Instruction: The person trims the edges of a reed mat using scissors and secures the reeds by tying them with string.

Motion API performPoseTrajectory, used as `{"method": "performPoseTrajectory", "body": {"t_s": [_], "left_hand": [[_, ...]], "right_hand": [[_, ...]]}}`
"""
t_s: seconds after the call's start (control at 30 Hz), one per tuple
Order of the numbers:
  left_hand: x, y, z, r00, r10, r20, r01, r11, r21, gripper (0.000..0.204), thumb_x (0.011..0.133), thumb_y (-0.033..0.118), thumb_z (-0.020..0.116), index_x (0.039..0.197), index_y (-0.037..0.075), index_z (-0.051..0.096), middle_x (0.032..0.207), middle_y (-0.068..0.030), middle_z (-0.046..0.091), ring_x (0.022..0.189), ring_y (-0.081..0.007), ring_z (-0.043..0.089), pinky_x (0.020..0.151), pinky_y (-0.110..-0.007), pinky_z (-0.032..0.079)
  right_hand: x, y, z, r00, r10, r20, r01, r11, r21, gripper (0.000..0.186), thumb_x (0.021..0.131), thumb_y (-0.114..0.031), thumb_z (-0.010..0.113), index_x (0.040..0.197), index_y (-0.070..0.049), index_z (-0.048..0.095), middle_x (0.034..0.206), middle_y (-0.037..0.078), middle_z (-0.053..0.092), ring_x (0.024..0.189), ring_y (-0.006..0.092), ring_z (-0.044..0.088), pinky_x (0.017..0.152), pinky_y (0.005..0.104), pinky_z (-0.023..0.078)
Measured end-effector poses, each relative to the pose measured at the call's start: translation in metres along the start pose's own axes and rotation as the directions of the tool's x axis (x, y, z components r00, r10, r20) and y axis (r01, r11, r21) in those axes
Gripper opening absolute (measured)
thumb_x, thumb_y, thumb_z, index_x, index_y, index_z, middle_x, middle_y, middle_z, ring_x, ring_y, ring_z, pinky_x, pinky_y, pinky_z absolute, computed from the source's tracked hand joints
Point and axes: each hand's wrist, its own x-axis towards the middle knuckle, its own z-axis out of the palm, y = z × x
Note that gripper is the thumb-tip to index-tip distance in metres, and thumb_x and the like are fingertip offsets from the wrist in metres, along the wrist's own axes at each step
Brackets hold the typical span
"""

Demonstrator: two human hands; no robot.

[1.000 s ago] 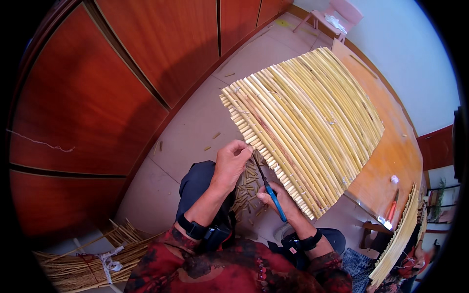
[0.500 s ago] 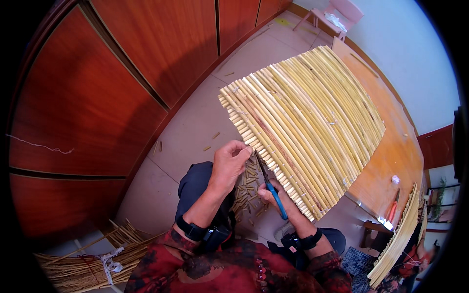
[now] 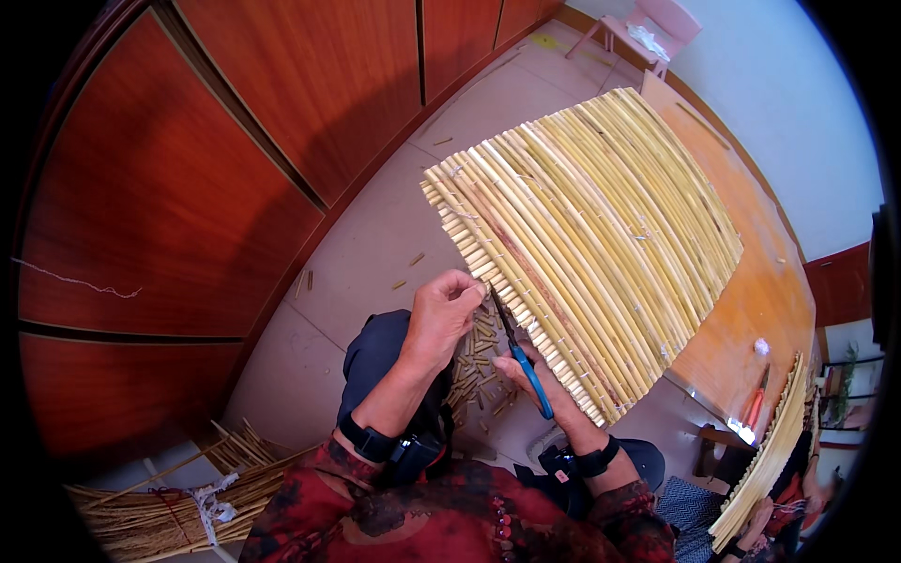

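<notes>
Reed mat (image 3: 582, 253) is spread partly over bench (image 3: 737, 338) | its edge is pinched by left hand's (image 3: 441, 311) fingers | blue-handled scissors (image 3: 528, 369) are gripped in right hand's (image 3: 556, 392) fingers

Probably a craft workroom, reed mat (image 3: 582, 244), floor offcuts (image 3: 476, 362), bundled stalks (image 3: 141, 519)

The person is wearing a blotchy red-and-black top (image 3: 422, 516) with patterned sleeves (image 3: 624, 521), dark navy trousers (image 3: 377, 352), and a black wrist strap (image 3: 366, 439) on each arm. Small dark-red beads (image 3: 502, 523) are trailing down the front.
</notes>
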Motion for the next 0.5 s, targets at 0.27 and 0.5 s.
{"method": "performPoseTrajectory", "body": {"t_s": [0.27,0.5], "left_hand": [[0.0,0.0,0.001,1.0,0.002,-0.008,-0.002,1.0,0.017,0.01,0.076,0.009,0.054,0.071,0.002,0.051,0.058,0.0034,0.044,0.045,-0.0017,0.036,0.038,-0.016,0.025],[0.002,0.001,0.0,0.998,0.043,-0.053,-0.042,0.999,0.023,0.011,0.077,0.012,0.051,0.072,0.003,0.051,0.057,0.0037,0.043,0.045,-0.0021,0.035,0.039,-0.017,0.026]], "right_hand": [[0.002,0.009,-0.003,0.996,0.069,0.062,-0.073,0.995,0.067,0.025,0.071,-0.026,0.064,0.077,-0.005,0.053,0.056,-0.005,0.041,0.049,0.0045,0.037,0.045,0.0165,0.028],[0.009,0.019,-0.008,0.739,-0.672,-0.051,0.527,0.623,-0.579,0.031,0.073,-0.032,0.061,0.08,-0.004,0.053,0.056,-0.002,0.042,0.052,0.0065,0.041,0.05,0.0181,0.034]]}}
